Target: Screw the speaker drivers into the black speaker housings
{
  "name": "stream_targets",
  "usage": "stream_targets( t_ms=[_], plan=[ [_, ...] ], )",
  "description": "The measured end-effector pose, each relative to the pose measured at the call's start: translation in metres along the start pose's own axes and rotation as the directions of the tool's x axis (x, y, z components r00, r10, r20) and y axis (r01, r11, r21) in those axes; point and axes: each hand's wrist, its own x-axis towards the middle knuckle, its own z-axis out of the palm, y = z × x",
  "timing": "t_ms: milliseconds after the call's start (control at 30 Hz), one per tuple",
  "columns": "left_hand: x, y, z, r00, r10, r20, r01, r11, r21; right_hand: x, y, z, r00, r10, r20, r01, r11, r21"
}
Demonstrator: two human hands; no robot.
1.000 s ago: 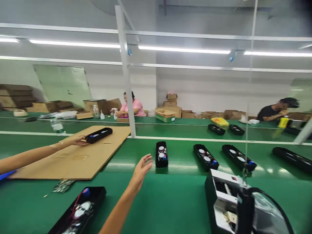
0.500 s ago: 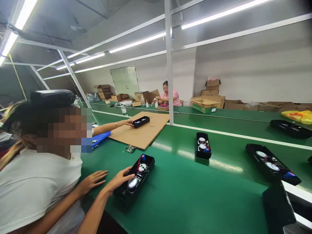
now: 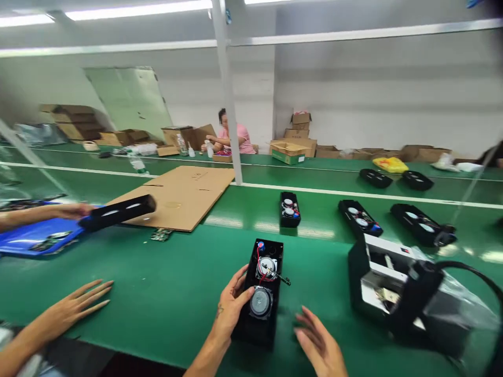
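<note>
My left hand [image 3: 236,301] grips the left edge of a black speaker housing [image 3: 247,319], its thumb by the lower speaker. Inside the housing are two round speakers, red wires and a small blue part at the far end; a thin black piece sticks out on the right. My right hand [image 3: 320,343], slightly blurred, is in the air just right of the housing. Its fingers are apart and hold nothing.
At left, a co-worker's hand [image 3: 76,209] holds another black housing [image 3: 121,212]; their other hand [image 3: 68,309] lies flat. A cardboard sheet [image 3: 188,191] lies behind a circuit board [image 3: 161,234]. Several housings stand further back. At right is an open black-and-white box [image 3: 363,283].
My view has swung right. The housing in my left hand is now turned nearly straight ahead of me. My right hand has come into view. The co-worker has lifted their housing off the cardboard.
</note>
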Motion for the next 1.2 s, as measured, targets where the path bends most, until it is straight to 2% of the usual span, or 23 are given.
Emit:
stream_targets(
  t_ms=[67, 100, 167, 233, 300, 400, 467, 567, 633, 700, 800, 867, 967, 1033, 1100, 1200],
  plan=[
    [-0.010, -0.010, 0.032, 0.999, 0.002, 0.047, 0.000, 0.999, -0.032, 0.006, -0.013, 0.014, 0.996, 0.003, 0.092, -0.014, 0.992, 0.122],
    [-0.014, -0.014, 0.043, 0.997, -0.001, 0.073, 0.004, 0.999, -0.038, 0.010, -0.019, 0.016, 0.993, -0.001, 0.119, -0.016, 0.990, 0.144],
    [-0.020, -0.018, 0.052, 0.991, -0.006, 0.131, 0.009, 1.000, -0.019, 0.018, -0.032, 0.011, 0.986, 0.000, 0.167, -0.017, 0.995, 0.103],
    [-0.022, -0.017, 0.046, 0.981, -0.013, 0.195, 0.005, 0.999, 0.042, 0.027, -0.044, -0.004, 0.979, -0.007, 0.205, 0.009, 1.000, -0.006],
    [-0.021, -0.012, 0.030, 0.975, 0.007, 0.220, -0.035, 0.991, 0.125, 0.039, -0.058, -0.021, 0.961, -0.012, 0.275, 0.065, 0.980, -0.186],
    [-0.019, -0.002, 0.003, 0.978, 0.127, 0.168, -0.165, 0.957, 0.238, 0.060, -0.081, -0.040, 0.904, 0.060, 0.422, 0.146, 0.887, -0.438],
    [-0.019, 0.003, -0.008, 0.963, 0.209, 0.168, -0.252, 0.920, 0.301, 0.076, -0.094, -0.045, 0.859, 0.134, 0.494, 0.175, 0.830, -0.529],
    [-0.023, 0.005, -0.011, 0.921, 0.214, 0.325, -0.341, 0.847, 0.407, 0.096, -0.106, -0.043, 0.790, 0.232, 0.568, 0.209, 0.768, -0.605],
    [-0.027, 0.004, -0.004, 0.878, 0.136, 0.459, -0.375, 0.793, 0.481, 0.106, -0.109, -0.038, 0.753, 0.265, 0.602, 0.246, 0.736, -0.631],
    [-0.031, 0.004, 0.004, 0.848, 0.068, 0.525, -0.396, 0.740, 0.544, 0.111, -0.110, -0.035, 0.740, 0.265, 0.618, 0.281, 0.714, -0.641],
    [-0.031, 0.006, 0.016, 0.850, 0.043, 0.525, -0.411, 0.678, 0.609, 0.110, -0.114, -0.038, 0.779, 0.199, 0.595, 0.322, 0.686, -0.652],
    [-0.030, 0.007, 0.020, 0.858, 0.044, 0.512, -0.410, 0.660, 0.630, 0.103, -0.118, -0.044, 0.838, 0.106, 0.535, 0.334, 0.676, -0.657],
    [-0.027, 0.006, 0.023, 0.864, 0.060, 0.500, -0.407, 0.669, 0.623, 0.086, -0.124, -0.046, 0.923, -0.043, 0.382, 0.307, 0.680, -0.666],
    [-0.026, 0.003, 0.023, 0.867, 0.078, 0.492, -0.407, 0.682, 0.608, 0.073, -0.126, -0.038, 0.950, -0.088, 0.298, 0.274, 0.691, -0.669],
    [-0.026, 0.000, 0.024, 0.869, 0.094, 0.486, -0.410, 0.687, 0.600, 0.061, -0.126, -0.023, 0.965, -0.078, 0.249, 0.232, 0.694, -0.682],
    [-0.026, -0.001, 0.023, 0.870, 0.103, 0.482, -0.414, 0.685, 0.600, 0.051, -0.122, 0.003, 0.984, -0.067, 0.166, 0.171, 0.636, -0.752]
  ],
)
